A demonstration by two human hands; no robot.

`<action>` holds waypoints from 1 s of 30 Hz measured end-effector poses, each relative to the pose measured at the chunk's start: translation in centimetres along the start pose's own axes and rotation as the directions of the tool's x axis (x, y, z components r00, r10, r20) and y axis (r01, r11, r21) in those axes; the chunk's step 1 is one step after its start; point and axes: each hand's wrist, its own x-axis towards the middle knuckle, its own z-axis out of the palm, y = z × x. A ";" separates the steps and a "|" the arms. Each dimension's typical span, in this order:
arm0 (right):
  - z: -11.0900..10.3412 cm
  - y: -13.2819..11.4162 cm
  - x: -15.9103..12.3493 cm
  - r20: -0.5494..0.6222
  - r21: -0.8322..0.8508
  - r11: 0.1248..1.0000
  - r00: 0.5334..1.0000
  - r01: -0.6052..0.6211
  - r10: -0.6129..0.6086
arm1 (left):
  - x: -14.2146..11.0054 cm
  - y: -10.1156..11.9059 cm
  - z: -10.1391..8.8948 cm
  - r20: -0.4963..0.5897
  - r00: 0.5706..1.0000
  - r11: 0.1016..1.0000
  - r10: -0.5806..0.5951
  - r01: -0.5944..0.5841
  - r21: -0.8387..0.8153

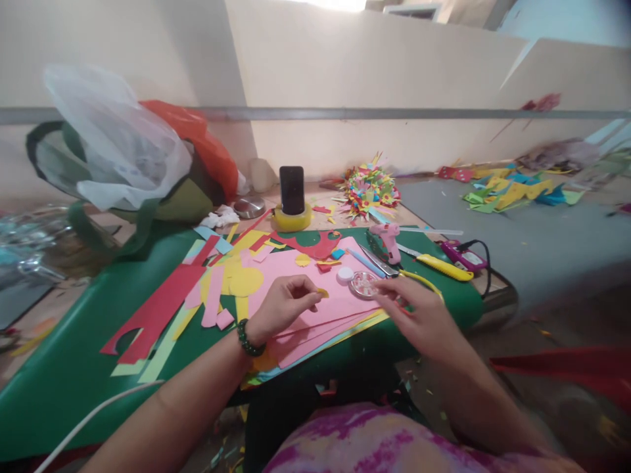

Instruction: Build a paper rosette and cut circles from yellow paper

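Observation:
My left hand hovers over a stack of pink paper sheets and pinches a small yellow paper piece between thumb and fingers. My right hand lies at the right edge of the sheets, fingers reaching toward a small round clear container with pink bits inside; its fingers are blurred. A white lid sits just left of that container. The sheets lie on a green table cover.
Red, yellow and pink paper scraps cover the cover's middle. A pink glue gun, scissors and a yellow cutter lie at right. A phone stands in a yellow tape roll; plastic bags sit back left.

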 end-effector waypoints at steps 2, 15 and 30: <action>1.7 -2.1 0.9 0.091 0.198 0.979 0.994 0.038 -0.057 | -0.2 -0.1 0.3 0.033 0.999 0.997 0.019 -0.021 0.080; 6.7 -3.5 2.8 0.008 0.051 0.951 0.952 0.306 -0.307 | -0.2 -0.3 0.5 0.160 0.986 0.986 -0.054 0.028 0.163; -0.7 7.2 -0.5 0.126 -0.609 0.768 0.932 -0.197 0.339 | 0.9 0.1 -1.0 -0.078 0.974 0.946 -0.212 0.184 -0.265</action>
